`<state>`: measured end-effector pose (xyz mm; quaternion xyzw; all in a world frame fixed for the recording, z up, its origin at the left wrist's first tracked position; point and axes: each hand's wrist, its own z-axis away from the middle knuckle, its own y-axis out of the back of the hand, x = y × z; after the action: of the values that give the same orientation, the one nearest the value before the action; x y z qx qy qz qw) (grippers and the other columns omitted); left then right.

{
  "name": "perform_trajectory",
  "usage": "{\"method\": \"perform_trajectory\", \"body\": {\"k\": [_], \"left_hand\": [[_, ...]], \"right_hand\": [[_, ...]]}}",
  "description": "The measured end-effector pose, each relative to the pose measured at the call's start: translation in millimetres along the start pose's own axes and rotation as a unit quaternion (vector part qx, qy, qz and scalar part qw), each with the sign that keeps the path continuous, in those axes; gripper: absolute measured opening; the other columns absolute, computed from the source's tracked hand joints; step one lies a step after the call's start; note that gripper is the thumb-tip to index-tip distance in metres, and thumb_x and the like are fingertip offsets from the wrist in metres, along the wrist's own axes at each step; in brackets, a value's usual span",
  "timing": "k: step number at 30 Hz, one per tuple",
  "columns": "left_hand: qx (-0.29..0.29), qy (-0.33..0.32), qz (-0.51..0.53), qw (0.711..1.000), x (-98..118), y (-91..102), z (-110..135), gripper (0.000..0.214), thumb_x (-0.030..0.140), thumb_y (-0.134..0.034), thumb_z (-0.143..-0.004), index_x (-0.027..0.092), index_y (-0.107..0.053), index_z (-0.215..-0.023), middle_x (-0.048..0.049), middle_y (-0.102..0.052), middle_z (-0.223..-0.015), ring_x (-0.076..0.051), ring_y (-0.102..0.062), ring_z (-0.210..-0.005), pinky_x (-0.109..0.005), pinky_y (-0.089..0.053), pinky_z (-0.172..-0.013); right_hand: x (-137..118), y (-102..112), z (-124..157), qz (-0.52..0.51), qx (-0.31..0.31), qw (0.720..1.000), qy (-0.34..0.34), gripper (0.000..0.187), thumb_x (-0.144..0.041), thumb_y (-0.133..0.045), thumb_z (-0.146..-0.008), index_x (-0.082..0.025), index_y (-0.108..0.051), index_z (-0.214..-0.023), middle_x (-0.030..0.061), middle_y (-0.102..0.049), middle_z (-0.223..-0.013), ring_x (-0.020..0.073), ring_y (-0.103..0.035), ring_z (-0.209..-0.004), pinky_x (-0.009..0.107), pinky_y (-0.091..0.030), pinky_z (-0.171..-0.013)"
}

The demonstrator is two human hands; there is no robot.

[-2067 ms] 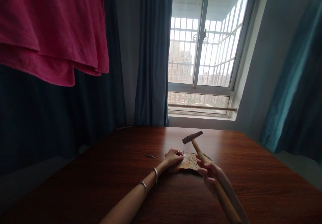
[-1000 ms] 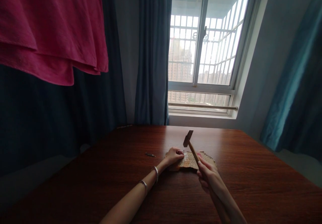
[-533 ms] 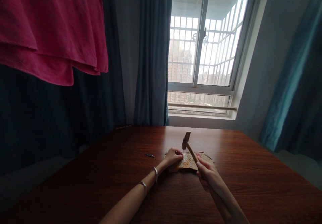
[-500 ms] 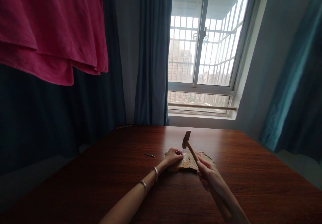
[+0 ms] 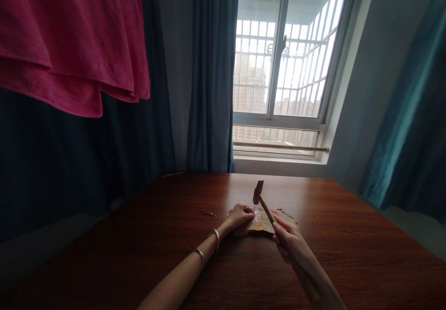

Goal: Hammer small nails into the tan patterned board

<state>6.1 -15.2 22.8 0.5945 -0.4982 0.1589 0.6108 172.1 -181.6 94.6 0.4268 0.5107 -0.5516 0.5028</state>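
My right hand (image 5: pixel 288 233) is wrapped round the wooden handle of a hammer (image 5: pixel 265 207), its metal head raised just above my left hand. The fingers of my left hand (image 5: pixel 242 214) pinch a thin, dark nail (image 5: pixel 254 209) that stands upright under the hammer head. Below both hands lies a pale, flat piece (image 5: pixel 262 225) with wavy edges, covered in many small holes. A row of slots runs along its far right edge, and a pinkish patch shows near my right fingers. My left hand hides its left part.
A small slim metal tool (image 5: pixel 208 213) lies on the brown wooden table (image 5: pixel 146 254), left of my left hand. Pink cloth (image 5: pixel 73 45) hangs at the upper left before dark blue curtains (image 5: pixel 212 77). A barred window (image 5: pixel 278 68) rises behind the table.
Almost nothing differs. Both hands keep their grips, with the hammer head still just above the nail; the whole view has shifted very slightly.
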Motion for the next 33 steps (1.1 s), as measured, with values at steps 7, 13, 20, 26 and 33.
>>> {"method": "perform_trajectory", "body": {"k": [7,13,20,26,33], "left_hand": [[0.002,-0.007,-0.002,1.0,0.8,0.7,0.1,0.025,0.035,-0.065,-0.066,0.012,-0.071,-0.074,-0.003,-0.068,-0.07,-0.015,-0.057,-0.066,-0.02,-0.037,-0.057],[0.009,-0.008,-0.005,1.0,-3.3,-1.7,-1.6,0.024,0.033,-0.064,-0.066,0.011,-0.071,-0.073,-0.003,-0.068,-0.069,-0.014,-0.056,-0.063,-0.02,-0.036,-0.056],[0.006,-0.014,-0.013,1.0,-5.9,-2.9,-3.0,0.025,0.034,-0.063,-0.067,0.011,-0.071,-0.073,-0.002,-0.066,-0.066,-0.013,-0.054,-0.061,-0.02,-0.034,-0.054],[0.003,-0.004,-0.008,1.0,-2.3,-1.4,-1.6,0.025,0.035,-0.064,-0.067,0.012,-0.07,-0.073,-0.0019,-0.067,-0.068,-0.013,-0.054,-0.062,-0.02,-0.034,-0.055],[0.002,-0.006,-0.012,1.0,-2.1,-0.5,-1.5,0.024,0.034,-0.065,-0.066,0.012,-0.071,-0.073,-0.0018,-0.066,-0.067,-0.013,-0.054,-0.061,-0.02,-0.035,-0.056]], "right_hand": [[-11.8,-4.1,2.7,0.024,0.004,0.999,0.025,0.07,-0.051,-0.056,-0.076,-0.02,-0.038,-0.136,-0.0088,-0.046,-0.052,0.0034,-0.031,-0.028,0.014,-0.023,-0.025],[2.5,-4.3,0.2,0.039,0.011,0.999,0.022,0.071,-0.049,-0.055,-0.078,-0.018,-0.036,-0.139,-0.0083,-0.046,-0.049,0.0037,-0.033,-0.028,0.013,-0.021,-0.025],[5.7,-7.6,-0.2,0.046,0.021,0.998,0.048,0.069,-0.046,-0.054,-0.079,-0.015,-0.037,-0.139,-0.0084,-0.046,-0.05,0.0037,-0.035,-0.027,0.013,-0.025,-0.025],[-0.4,-9.3,0.5,0.057,0.029,0.997,0.042,0.07,-0.048,-0.053,-0.079,-0.018,-0.034,-0.141,-0.0087,-0.046,-0.05,0.0046,-0.036,-0.027,0.013,-0.024,-0.024],[2.3,-6.9,1.8,0.066,0.02,0.997,0.023,0.069,-0.046,-0.053,-0.08,-0.016,-0.036,-0.14,-0.0078,-0.047,-0.051,0.0035,-0.034,-0.027,0.013,-0.024,-0.024]]}}
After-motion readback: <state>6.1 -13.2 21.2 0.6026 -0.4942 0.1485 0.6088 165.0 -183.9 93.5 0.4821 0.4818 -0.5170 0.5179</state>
